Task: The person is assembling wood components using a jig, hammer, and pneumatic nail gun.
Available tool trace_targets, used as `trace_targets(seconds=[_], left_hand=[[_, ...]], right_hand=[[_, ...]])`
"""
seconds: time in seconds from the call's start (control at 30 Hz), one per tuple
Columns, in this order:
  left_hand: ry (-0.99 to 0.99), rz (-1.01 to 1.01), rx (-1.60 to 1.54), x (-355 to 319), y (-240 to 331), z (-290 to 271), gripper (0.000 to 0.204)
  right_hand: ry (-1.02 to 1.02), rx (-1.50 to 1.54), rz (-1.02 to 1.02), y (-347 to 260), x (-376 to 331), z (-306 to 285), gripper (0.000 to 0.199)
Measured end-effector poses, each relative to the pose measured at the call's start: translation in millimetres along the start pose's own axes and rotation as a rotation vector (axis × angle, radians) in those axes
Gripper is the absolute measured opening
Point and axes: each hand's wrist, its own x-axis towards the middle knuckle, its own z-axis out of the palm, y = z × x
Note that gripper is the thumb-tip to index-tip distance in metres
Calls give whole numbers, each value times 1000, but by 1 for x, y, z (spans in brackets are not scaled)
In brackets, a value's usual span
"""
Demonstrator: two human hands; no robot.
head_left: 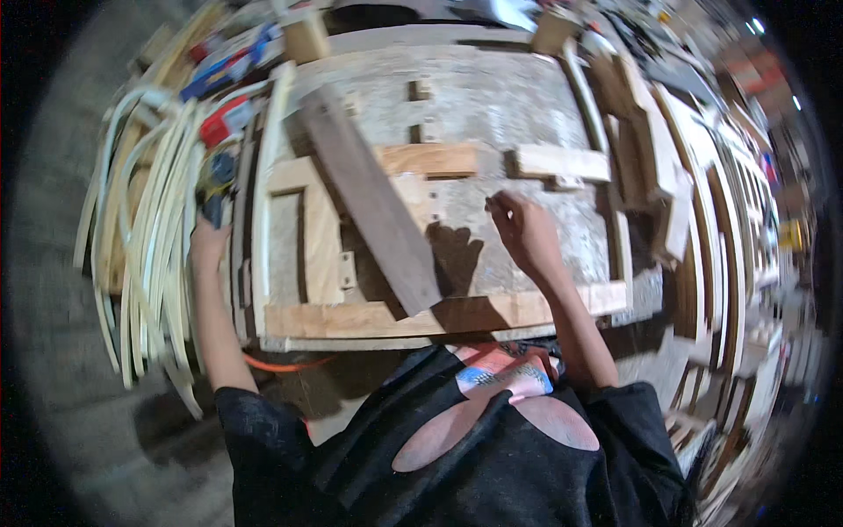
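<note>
At the left edge of the work table, my left hand (209, 242) is closed round the black end of a yellow-and-black tool (217, 173); its exact kind is hard to make out. My right hand (527, 233) hovers over the table with fingertips pinched, and a tiny dark tip shows at them that I cannot name. Between the hands a dark grey-brown board (369, 200) lies aslant, its near end over a long pale wooden rail (351, 321). An L-shaped wooden piece (321, 237) lies left of that board. Short wooden blocks (562, 163) sit beyond my right hand.
The worn table top (518, 97) carries small drilled blocks and raised side strips. Long thin pale strips (162, 237) are stacked at the left, more timber (707, 228) at the right. An orange hose (285, 364) runs below the near edge. Wooden posts (305, 39) stand at the far corners.
</note>
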Motion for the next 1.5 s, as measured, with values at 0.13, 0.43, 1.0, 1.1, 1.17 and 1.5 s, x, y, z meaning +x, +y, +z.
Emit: trace_targets(seconds=[0.13,0.43,1.0,1.1,1.17,1.5], left_hand=[[-170,-83,-196,56,24,21,39],[-398,-267,-862,46,-21,-44,18],[-826,-70,-1542,-325,365,-124,43],[-978,-15,-1445,-345,453,-95,42],[-1007,38,-1343,-355,503,-73,35],[-962,22,-1047,-373,612,-8,22]], right_hand=[[161,-254,-43,46,-2,-32,15],[323,-482,-214,122,37,-19,41],[79,188,-414,162,-31,-111,44],[15,323,-453,185,-91,-152,40],[-95,526,-372,202,-116,-174,27],[-187,739,-269,263,-153,-239,22]])
